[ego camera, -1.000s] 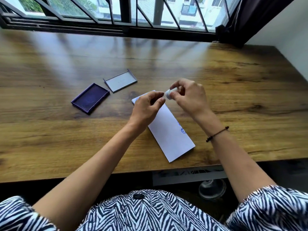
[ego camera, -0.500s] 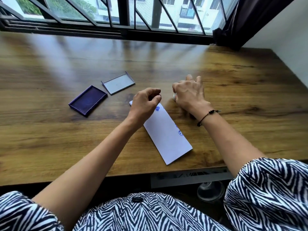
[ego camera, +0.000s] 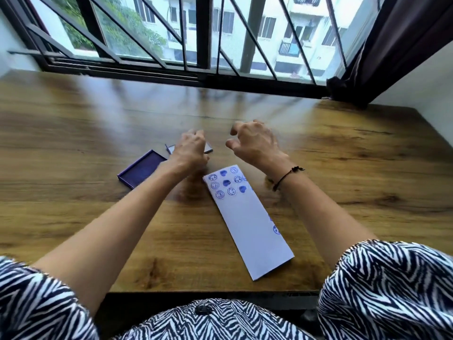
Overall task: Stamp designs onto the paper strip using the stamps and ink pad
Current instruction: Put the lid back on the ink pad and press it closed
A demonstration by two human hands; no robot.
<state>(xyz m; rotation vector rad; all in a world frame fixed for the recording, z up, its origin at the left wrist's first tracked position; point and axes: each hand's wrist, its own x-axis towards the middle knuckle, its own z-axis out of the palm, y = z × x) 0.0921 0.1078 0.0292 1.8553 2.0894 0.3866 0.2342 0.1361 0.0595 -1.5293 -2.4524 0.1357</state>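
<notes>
paper strip (ego camera: 247,217): lying slanted near the counter's (ego camera: 73,133) front edge, i count about ten blue prints bunched at its far end
left: looks like most of the strip is bare
ink pad (ego camera: 141,171): open, just left of it
left hand (ego camera: 190,149): curled, can't tell if it's holding anything
right hand (ego camera: 255,143): loose, empty
stamps: can't see any

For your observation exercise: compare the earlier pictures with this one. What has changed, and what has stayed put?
Both hands have lifted off the paper strip and moved toward the window, uncovering its stamped end. The left hand now hovers over the lid; the right hand is open, the small white stamp gone from sight. Ink pad, lid and strip lie unmoved.
</notes>
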